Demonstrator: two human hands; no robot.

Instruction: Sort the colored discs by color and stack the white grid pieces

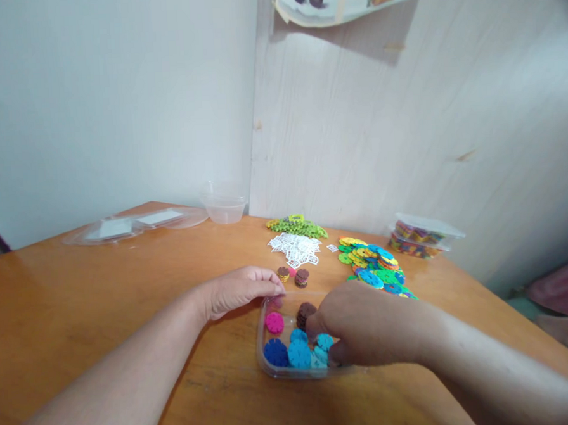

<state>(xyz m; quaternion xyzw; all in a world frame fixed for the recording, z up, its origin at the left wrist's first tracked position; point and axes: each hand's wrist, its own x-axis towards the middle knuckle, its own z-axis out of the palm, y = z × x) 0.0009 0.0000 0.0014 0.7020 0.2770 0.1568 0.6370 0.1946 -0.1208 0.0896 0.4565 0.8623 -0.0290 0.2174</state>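
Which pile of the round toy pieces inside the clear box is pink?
The pink stack at the clear box's far left corner, just below the left hand. The others inside are blue, light blue and brown.

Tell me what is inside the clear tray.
The clear tray holds a pink disc, blue discs and brown discs. The right hand covers its right half.

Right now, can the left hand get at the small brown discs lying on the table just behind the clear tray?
Probably yes. The left hand rests at the clear tray's far corner, and the brown discs lie just beyond its fingertips on open table. Nothing stands between them; the right hand is busy inside the tray.
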